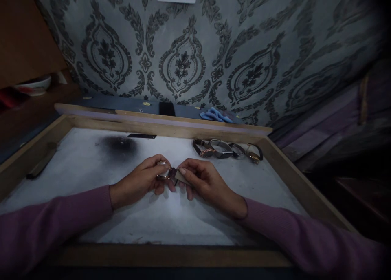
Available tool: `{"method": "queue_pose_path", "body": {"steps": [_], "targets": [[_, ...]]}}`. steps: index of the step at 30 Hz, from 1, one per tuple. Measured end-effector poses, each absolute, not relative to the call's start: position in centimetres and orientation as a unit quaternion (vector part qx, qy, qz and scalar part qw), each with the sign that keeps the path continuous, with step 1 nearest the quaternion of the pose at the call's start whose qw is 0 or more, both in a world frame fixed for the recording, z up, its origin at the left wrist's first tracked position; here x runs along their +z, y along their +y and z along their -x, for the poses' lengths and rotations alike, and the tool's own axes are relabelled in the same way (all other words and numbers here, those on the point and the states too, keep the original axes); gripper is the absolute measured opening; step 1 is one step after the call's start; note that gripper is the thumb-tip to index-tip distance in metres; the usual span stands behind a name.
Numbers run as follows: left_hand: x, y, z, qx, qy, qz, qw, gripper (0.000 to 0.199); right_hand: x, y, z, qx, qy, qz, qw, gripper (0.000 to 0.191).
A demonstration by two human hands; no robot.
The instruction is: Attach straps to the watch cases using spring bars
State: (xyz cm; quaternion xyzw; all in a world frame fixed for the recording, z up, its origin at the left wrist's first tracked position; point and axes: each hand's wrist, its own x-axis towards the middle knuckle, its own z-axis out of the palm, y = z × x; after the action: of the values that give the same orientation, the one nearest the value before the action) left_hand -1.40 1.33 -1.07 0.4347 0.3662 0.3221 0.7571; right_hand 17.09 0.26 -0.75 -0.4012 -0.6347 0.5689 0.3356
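My left hand (143, 180) grips a wristwatch (164, 170) with a pale dial and a shiny case, the thumb lying over the case. Right beside it, my right hand (206, 184) pinches the watch's strap (181, 177), a flat greyish-brown band, between thumb and fingers. A dark purplish bit shows where strap and case meet; I cannot make out the joint there. Both hands are close together above the white bottom of a wooden-rimmed tray (165, 255). Fingers hide part of the watch.
Several wristwatches (220, 148) lie at the tray's back right. A flat black strip (142, 136) rests near the back rim, and a long dark piece (42, 162) at the left. Behind the rim are a blue cloth (215, 115) and a black rectangle (166, 109). A bowl (35, 86) stands far left.
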Motion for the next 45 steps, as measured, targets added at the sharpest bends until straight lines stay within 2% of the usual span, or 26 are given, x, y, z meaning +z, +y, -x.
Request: {"method": "queue_pose_path", "body": {"steps": [17,25,37,45], "targets": [[-0.4,1.1,1.6,0.285,0.405,-0.46,0.737,0.01,-0.7,0.5,-17.4,0.535,-0.64,0.403,0.378,0.027],[0.2,1.2,1.6,0.318,0.378,-0.425,0.758,0.021,-0.1,0.5,-17.5,0.492,-0.674,0.397,0.383,0.024],[-0.4,0.9,1.9,0.25,0.331,-0.513,0.751,0.027,0.2,0.4,-17.6,0.424,-0.711,0.409,0.385,0.026],[-0.9,1.0,1.8,0.245,0.364,-0.498,0.748,0.025,0.0,0.0,-17.7,0.373,-0.743,0.414,0.37,0.021]]}}
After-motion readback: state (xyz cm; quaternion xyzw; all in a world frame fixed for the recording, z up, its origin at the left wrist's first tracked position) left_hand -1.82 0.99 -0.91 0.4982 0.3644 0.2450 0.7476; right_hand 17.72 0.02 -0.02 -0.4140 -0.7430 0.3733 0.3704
